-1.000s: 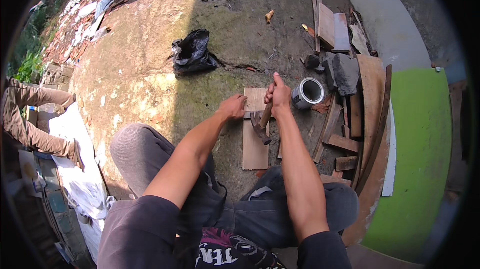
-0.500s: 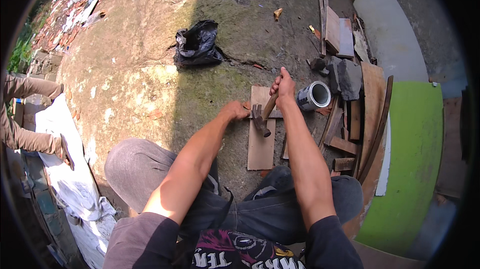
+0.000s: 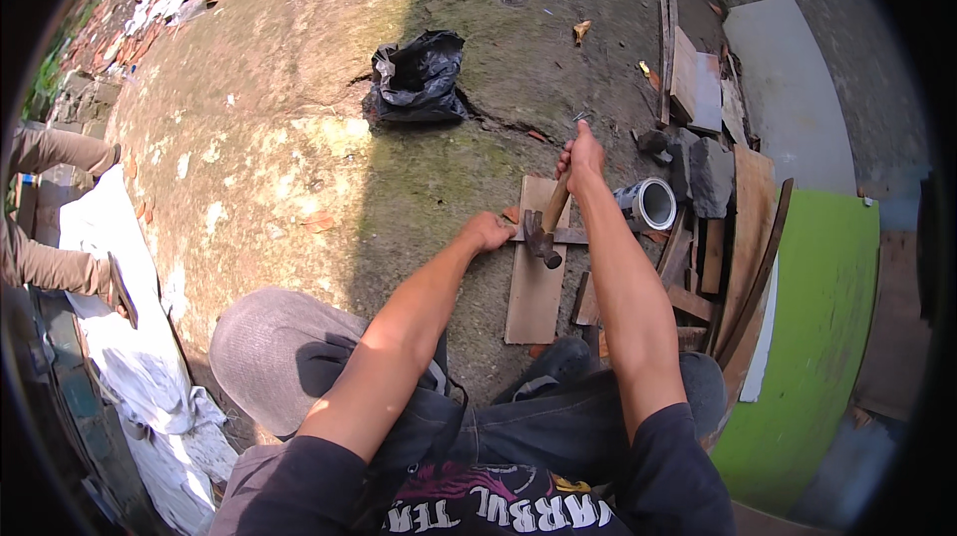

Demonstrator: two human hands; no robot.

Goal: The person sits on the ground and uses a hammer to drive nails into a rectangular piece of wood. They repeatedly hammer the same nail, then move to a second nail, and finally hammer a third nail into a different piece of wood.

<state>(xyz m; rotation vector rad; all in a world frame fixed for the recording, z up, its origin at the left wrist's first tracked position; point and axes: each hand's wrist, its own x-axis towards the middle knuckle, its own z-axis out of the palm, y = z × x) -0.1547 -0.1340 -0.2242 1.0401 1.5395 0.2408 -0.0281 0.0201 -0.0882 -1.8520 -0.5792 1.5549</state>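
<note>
My right hand (image 3: 585, 157) is closed around the wooden handle of a claw hammer (image 3: 541, 240). The hammer's dark metal head hangs over a pale wooden board (image 3: 535, 302) on the ground between my legs. Across that board lies a narrow wooden strip (image 3: 573, 236), partly hidden behind the hammer. My left hand (image 3: 486, 233) grips the strip's left end, its fingers bent and pressed together. From this view I cannot tell whether the hammer head touches the wood.
An open metal can (image 3: 656, 205) stands right of my right hand, beside grey stone blocks (image 3: 710, 177) and wood offcuts (image 3: 714, 255). A green panel (image 3: 812, 337) lies farther right. Ahead sits a black plastic bag (image 3: 419, 77). Another person's legs (image 3: 62, 270) show at left, by white sheeting (image 3: 125, 312).
The whole scene has shifted slightly to the right in the view. Both hands keep their holds, and the hammer head stays near the strip.
</note>
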